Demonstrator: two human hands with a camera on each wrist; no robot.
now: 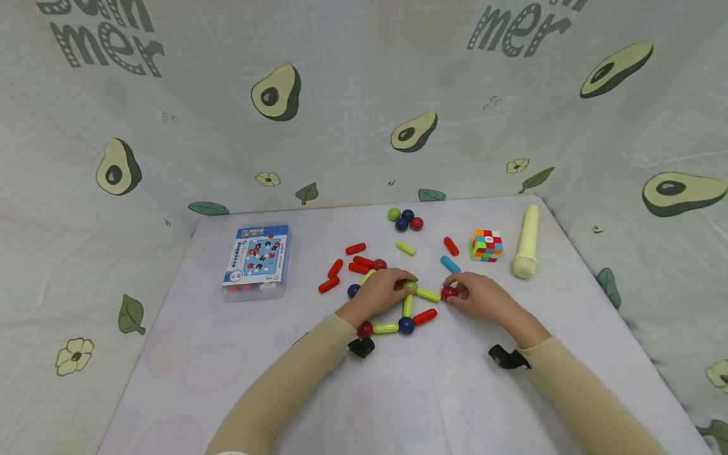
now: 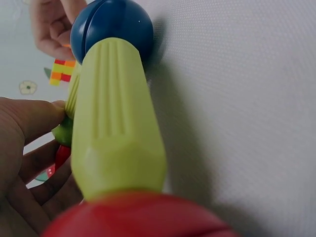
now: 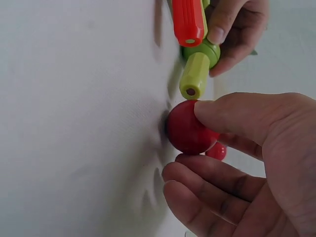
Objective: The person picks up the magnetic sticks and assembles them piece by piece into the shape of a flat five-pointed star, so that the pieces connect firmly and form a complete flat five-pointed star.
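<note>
My left hand point(image 1: 380, 292) pinches a green ball point(image 1: 410, 287) in a linked frame of balls and rods. From that ball a yellow-green rod point(image 1: 428, 294) points right, its free end facing a red ball point(image 1: 448, 292). My right hand point(image 1: 482, 296) holds that red ball between thumb and fingers; in the right wrist view the red ball point(image 3: 191, 127) sits right by the end of the rod point(image 3: 194, 76), contact unclear. Nearer me, a blue ball point(image 1: 406, 325) joins yellow-green rods and a red rod point(image 1: 424, 316). My left hand hides part of the frame.
Loose red rods point(image 1: 328, 285) lie left of the hands. Several balls point(image 1: 401, 224) cluster at the back. A blue rod point(image 1: 450, 263), a puzzle cube point(image 1: 486, 245) and a pale yellow stick point(image 1: 528, 243) lie to the right. A boxed set point(image 1: 257, 262) lies at the left.
</note>
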